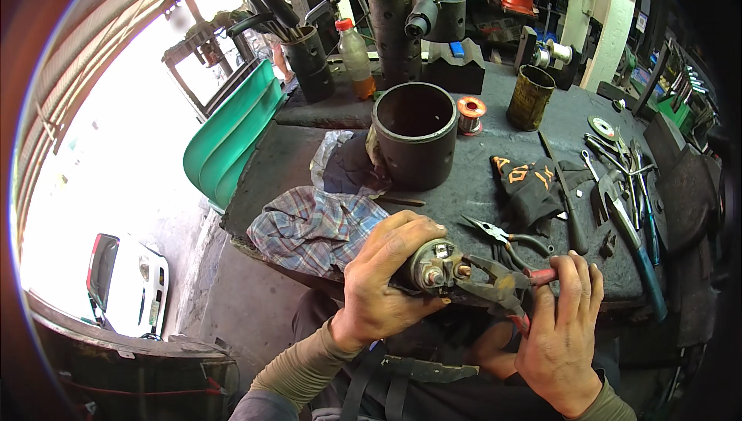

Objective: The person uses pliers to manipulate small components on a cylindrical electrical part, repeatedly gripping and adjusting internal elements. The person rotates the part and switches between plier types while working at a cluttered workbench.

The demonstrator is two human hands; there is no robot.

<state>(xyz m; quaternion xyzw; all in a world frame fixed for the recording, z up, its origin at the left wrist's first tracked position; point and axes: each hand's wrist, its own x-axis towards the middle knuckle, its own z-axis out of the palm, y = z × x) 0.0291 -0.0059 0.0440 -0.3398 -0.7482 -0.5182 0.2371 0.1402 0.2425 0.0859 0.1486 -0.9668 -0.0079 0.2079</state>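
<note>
Work looks unfinished, a copper-coloured stud [463,272] in place. Left grip [379,289] clasps a round grimy metal part [434,262]; right grip [558,336] holds red-handled steel pliers [501,292].

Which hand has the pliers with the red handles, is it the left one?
No, the right hand holds the red-handled pliers, while the left hand holds a round metal part.

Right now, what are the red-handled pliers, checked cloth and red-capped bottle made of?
The red-handled pliers look like scuffed, dull metal; their smooth grips may be plastic or rubber. The checked cloth looks like soft woven fabric, crumpled into folds. The bottle seems clear plastic: orange liquid shows through.
</note>
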